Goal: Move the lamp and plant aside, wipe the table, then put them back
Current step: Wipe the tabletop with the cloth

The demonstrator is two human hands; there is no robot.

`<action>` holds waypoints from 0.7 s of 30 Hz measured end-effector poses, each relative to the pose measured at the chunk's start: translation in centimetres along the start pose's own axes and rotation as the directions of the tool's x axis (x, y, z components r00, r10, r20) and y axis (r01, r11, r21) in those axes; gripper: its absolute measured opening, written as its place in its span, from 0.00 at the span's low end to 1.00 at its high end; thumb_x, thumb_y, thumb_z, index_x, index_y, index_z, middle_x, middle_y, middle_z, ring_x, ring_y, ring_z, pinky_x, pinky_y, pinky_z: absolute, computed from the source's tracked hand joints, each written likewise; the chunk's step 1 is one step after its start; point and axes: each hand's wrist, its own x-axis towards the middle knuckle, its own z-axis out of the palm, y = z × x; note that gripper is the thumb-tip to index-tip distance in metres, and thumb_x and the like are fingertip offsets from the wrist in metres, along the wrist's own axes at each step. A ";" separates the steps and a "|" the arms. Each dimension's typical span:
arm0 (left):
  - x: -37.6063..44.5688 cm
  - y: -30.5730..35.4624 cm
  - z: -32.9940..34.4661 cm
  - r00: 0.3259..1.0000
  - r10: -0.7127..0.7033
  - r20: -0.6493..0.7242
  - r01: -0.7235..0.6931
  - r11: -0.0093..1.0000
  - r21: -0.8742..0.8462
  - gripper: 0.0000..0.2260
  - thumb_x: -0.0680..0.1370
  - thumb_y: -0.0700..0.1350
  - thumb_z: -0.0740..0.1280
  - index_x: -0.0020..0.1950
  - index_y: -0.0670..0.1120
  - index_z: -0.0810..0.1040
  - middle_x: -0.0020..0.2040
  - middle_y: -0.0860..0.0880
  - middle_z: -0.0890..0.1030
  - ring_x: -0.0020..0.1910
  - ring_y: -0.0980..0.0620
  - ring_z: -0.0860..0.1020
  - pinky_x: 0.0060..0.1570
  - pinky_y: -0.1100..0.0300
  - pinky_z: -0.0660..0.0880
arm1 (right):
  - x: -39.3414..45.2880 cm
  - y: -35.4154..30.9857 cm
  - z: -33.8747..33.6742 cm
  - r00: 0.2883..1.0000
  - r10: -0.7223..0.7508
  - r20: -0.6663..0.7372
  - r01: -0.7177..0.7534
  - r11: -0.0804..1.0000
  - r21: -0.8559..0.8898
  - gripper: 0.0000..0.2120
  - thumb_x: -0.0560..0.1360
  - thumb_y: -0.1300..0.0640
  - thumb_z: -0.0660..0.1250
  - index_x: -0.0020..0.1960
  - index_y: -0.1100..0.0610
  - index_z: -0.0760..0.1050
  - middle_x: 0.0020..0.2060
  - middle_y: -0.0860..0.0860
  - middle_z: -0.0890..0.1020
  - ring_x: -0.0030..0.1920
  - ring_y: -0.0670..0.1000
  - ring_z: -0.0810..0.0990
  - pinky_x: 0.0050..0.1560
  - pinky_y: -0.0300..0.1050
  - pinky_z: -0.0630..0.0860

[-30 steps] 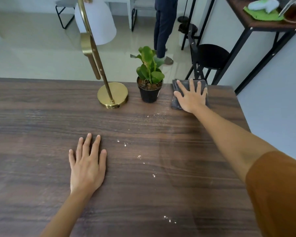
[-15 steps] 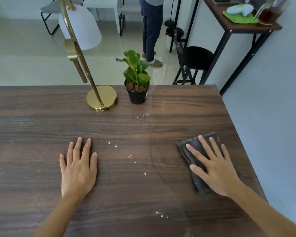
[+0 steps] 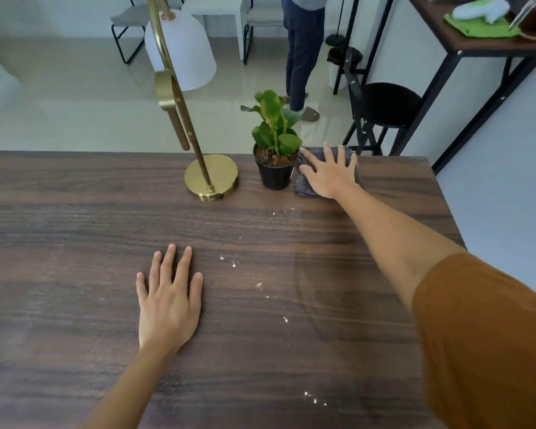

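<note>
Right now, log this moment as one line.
right hand flat on cloth beside plant | left hand flat on table | crumbs remain

A brass lamp (image 3: 211, 178) with a white shade and a small potted plant (image 3: 275, 150) stand upright, side by side, at the dark wood surface's (image 3: 75, 243) far edge, among scattered white crumbs (image 3: 232, 263).
</note>
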 end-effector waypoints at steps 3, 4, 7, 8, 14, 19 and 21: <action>0.0 0.0 -0.1 1.000 -0.003 0.006 0.003 1.000 -0.006 0.28 0.78 0.61 0.42 0.78 0.55 0.53 0.79 0.51 0.52 0.78 0.51 0.43 0.75 0.43 0.43 | -0.9 0.8 -0.1 0.995 -0.101 0.022 0.102 0.994 -0.026 0.24 0.79 0.34 0.41 0.75 0.30 0.44 0.80 0.51 0.44 0.78 0.62 0.41 0.74 0.68 0.39; 0.0 0.1 -0.2 1.000 -0.004 0.007 0.004 1.000 -0.009 0.28 0.78 0.61 0.41 0.78 0.55 0.52 0.79 0.51 0.52 0.78 0.51 0.43 0.75 0.43 0.43 | -1.7 1.2 0.1 0.993 -0.114 0.017 0.114 0.993 -0.028 0.24 0.79 0.35 0.41 0.75 0.30 0.44 0.80 0.51 0.44 0.78 0.61 0.41 0.74 0.67 0.39; 0.0 0.0 -0.2 1.000 0.006 0.012 -0.006 1.000 -0.008 0.28 0.78 0.61 0.41 0.78 0.55 0.52 0.79 0.51 0.51 0.78 0.51 0.43 0.75 0.43 0.44 | -6.2 2.3 1.4 0.993 -0.115 0.001 0.115 0.993 -0.011 0.24 0.80 0.36 0.41 0.75 0.30 0.43 0.80 0.50 0.44 0.79 0.60 0.41 0.75 0.66 0.40; -0.1 0.0 -0.1 1.000 0.006 0.011 -0.006 1.000 -0.008 0.28 0.78 0.61 0.41 0.78 0.54 0.52 0.79 0.51 0.51 0.78 0.51 0.43 0.75 0.43 0.44 | -8.6 2.6 2.1 0.993 -0.121 -0.011 0.121 0.993 -0.016 0.24 0.80 0.36 0.42 0.75 0.30 0.43 0.80 0.51 0.45 0.79 0.60 0.42 0.75 0.66 0.42; -0.2 -0.1 0.1 1.000 0.014 0.012 -0.014 1.000 0.002 0.28 0.79 0.61 0.41 0.78 0.54 0.52 0.79 0.50 0.51 0.78 0.50 0.44 0.74 0.43 0.43 | -23.0 4.5 6.3 0.966 -0.234 -0.107 0.230 0.972 -0.050 0.26 0.79 0.34 0.39 0.77 0.34 0.50 0.79 0.52 0.54 0.78 0.61 0.51 0.74 0.68 0.52; 0.1 -0.1 0.0 1.000 -0.001 0.014 0.001 1.000 0.007 0.28 0.78 0.61 0.40 0.78 0.54 0.51 0.79 0.50 0.51 0.78 0.50 0.43 0.74 0.43 0.43 | -15.3 3.5 4.1 0.984 -0.145 -0.098 0.145 0.989 -0.015 0.25 0.78 0.32 0.41 0.75 0.30 0.46 0.80 0.49 0.46 0.79 0.60 0.43 0.74 0.67 0.42; 0.0 -0.1 0.1 1.000 0.004 0.012 -0.004 1.000 0.008 0.29 0.78 0.61 0.40 0.78 0.54 0.52 0.79 0.50 0.51 0.78 0.50 0.44 0.74 0.43 0.43 | -9.5 2.4 2.8 0.995 -0.060 -0.085 0.063 0.997 0.036 0.25 0.79 0.33 0.42 0.75 0.29 0.45 0.80 0.50 0.45 0.78 0.61 0.41 0.74 0.67 0.40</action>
